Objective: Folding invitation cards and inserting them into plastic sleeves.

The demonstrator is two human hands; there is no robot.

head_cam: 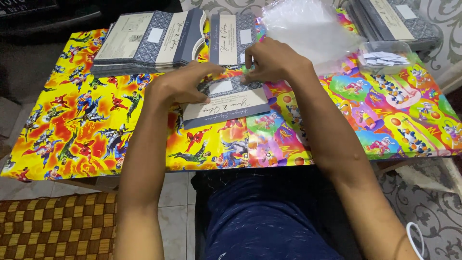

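Observation:
A blue-and-cream folded card (226, 102) lies on the colourful cartoon-print table cover (86, 125) in front of me. My left hand (180, 84) rests flat on its left part, fingers stretched toward its top edge. My right hand (272, 60) hovers at the card's upper right corner with fingertips pinched together over it; whether something small sits between them cannot be made out.
A stack of similar cards (149, 41) sits at the back left, another pile (233, 38) behind my hands and a third (392, 19) at the back right. Clear plastic sleeves (308, 29) and a clear tub of small white slips (387, 58) lie right.

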